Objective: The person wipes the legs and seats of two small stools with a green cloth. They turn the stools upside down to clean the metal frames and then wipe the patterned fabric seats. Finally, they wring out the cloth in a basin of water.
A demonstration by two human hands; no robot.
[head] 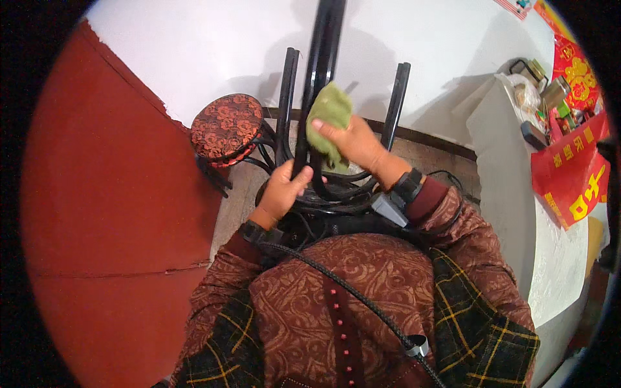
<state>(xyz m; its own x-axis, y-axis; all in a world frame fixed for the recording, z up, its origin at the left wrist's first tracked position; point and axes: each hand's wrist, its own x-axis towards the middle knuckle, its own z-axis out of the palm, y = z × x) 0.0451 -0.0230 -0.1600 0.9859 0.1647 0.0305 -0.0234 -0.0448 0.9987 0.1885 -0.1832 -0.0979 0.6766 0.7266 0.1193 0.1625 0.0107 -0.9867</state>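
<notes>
An upturned stool stands before me with its black tubular metal legs (321,46) pointing up. My left hand (283,190) grips one leg low down, near where the tubes curve into the ring of the frame (335,196). A folded green cloth (330,114) is in my right hand (356,145), pressed around the same leg above my left hand. My thumb lies over the cloth, and a loose end hangs below. Two other legs rise on either side. The stool's seat is mostly hidden behind the frame and my body.
To the left stands a round stool with a red-and-black floral seat (228,126), close to a large red surface (116,184). At the right, a covered table (507,160) bears a red printed bag (567,174), a flask (555,92) and small items. A white wall (194,43) rises behind.
</notes>
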